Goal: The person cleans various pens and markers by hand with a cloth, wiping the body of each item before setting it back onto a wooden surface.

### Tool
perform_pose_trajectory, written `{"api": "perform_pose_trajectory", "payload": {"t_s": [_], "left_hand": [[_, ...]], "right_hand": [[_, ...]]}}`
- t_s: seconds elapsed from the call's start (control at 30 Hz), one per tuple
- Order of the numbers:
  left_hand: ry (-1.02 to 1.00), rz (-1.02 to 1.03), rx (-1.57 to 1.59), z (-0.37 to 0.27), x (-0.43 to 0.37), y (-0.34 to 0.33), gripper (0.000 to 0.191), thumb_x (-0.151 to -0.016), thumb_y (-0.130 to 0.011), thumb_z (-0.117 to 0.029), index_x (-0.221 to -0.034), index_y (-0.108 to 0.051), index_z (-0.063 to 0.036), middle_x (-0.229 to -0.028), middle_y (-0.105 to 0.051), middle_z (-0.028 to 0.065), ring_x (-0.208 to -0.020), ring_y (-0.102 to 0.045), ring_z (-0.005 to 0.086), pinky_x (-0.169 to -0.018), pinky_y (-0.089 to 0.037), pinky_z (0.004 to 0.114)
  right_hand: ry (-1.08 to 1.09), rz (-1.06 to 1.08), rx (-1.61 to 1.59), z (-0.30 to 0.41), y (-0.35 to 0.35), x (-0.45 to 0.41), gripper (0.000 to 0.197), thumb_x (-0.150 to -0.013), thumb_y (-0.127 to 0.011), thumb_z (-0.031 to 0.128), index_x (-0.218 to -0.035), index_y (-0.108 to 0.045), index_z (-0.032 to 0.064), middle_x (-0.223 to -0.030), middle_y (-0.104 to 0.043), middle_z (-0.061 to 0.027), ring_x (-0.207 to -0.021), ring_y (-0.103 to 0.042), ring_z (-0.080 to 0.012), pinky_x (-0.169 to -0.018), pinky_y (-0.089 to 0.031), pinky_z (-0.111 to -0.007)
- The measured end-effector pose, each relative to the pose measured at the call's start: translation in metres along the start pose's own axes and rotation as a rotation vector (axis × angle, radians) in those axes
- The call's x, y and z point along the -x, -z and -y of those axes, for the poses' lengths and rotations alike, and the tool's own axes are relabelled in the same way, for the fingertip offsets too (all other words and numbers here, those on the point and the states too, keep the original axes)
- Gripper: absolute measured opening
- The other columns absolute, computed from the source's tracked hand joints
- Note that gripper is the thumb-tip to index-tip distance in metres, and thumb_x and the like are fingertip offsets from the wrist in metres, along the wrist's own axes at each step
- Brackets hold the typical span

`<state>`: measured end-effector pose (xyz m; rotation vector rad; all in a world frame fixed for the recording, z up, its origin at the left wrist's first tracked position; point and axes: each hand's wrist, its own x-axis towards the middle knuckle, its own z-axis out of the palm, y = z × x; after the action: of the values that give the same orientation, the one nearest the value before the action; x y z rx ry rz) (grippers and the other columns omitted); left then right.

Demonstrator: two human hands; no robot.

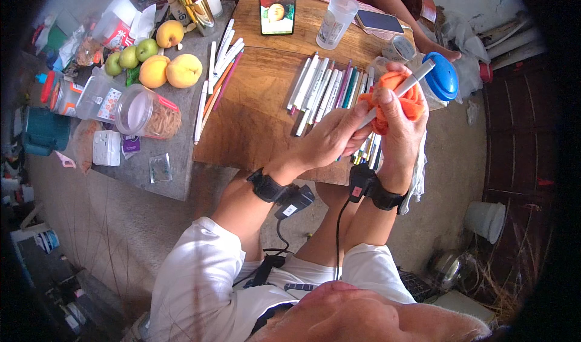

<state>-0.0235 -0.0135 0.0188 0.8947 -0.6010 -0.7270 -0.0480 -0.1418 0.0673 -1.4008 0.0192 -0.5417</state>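
Observation:
My left hand (333, 135) grips the lower end of a white marker pen (415, 78) over the right part of the wooden table (254, 129). Around the pen's middle, my right hand (404, 124) presses a crumpled orange cloth (408, 101). The pen's upper end sticks out past the cloth, tilted to the upper right. Under and beside my hands lies a row of capped marker pens (313, 85), partly hidden by them. A smaller group of pens (222, 65), mostly white with some orange and purple, lies along the table's left edge.
A phone (278, 6) stands upright at the back, near a plastic cup (336, 22) and a flat phone (380, 21). A blue-lidded container (440, 76) stands right. The grey side table (177, 160) holds peaches (184, 70), green fruit and jars. Another person's leg (404, 20) is behind.

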Motion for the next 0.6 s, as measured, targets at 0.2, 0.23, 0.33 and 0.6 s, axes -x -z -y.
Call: {"api": "perform_pose_trajectory", "payload": {"t_s": [0.2,0.23,0.33,0.6], "left_hand": [[0.062,0.022,-0.019,-0.005,0.000,0.003,0.055,-0.104,-0.032,-0.056,-0.071,-0.041,-0.0131,-0.061,-0.033,-0.0077,-0.052,-0.031,0.0043,-0.047,-0.028,0.022],[0.039,0.033,-0.053,-0.005,0.000,0.003,0.055,-0.105,-0.032,-0.055,-0.071,-0.041,-0.0121,-0.061,-0.033,-0.0074,-0.052,-0.031,0.0046,-0.047,-0.028,0.022],[0.014,0.058,-0.118,-0.002,0.000,0.006,0.056,-0.105,-0.032,-0.053,-0.071,-0.042,-0.0105,-0.062,-0.033,-0.0067,-0.053,-0.032,0.0052,-0.047,-0.029,0.023],[0.017,0.063,-0.131,-0.001,-0.001,0.002,0.055,-0.106,-0.035,-0.049,-0.068,-0.042,-0.0102,-0.060,-0.033,-0.0064,-0.052,-0.033,0.0055,-0.047,-0.029,0.024]], "right_hand": [[-0.038,-0.043,0.015,0.007,0.005,0.001,0.042,-0.088,-0.074,0.018,-0.123,-0.058,0.0002,-0.099,-0.064,-0.0053,-0.081,-0.066,-0.0124,-0.072,-0.054,-0.024],[-0.026,-0.096,0.002,0.007,0.006,0.001,0.043,-0.091,-0.071,0.017,-0.127,-0.055,-0.0009,-0.098,-0.063,-0.0051,-0.083,-0.064,-0.0115,-0.075,-0.053,-0.024],[0.086,-0.169,-0.049,0.004,0.019,-0.004,0.037,-0.098,-0.063,0.018,-0.129,-0.056,-0.0006,-0.097,-0.064,-0.0053,-0.083,-0.064,-0.0099,-0.074,-0.054,-0.023],[0.255,-0.317,-0.008,-0.005,0.027,-0.009,0.033,-0.101,-0.057,0.026,-0.122,-0.061,0.0005,-0.099,-0.070,-0.0079,-0.082,-0.066,-0.0107,-0.070,-0.057,-0.024]]}}
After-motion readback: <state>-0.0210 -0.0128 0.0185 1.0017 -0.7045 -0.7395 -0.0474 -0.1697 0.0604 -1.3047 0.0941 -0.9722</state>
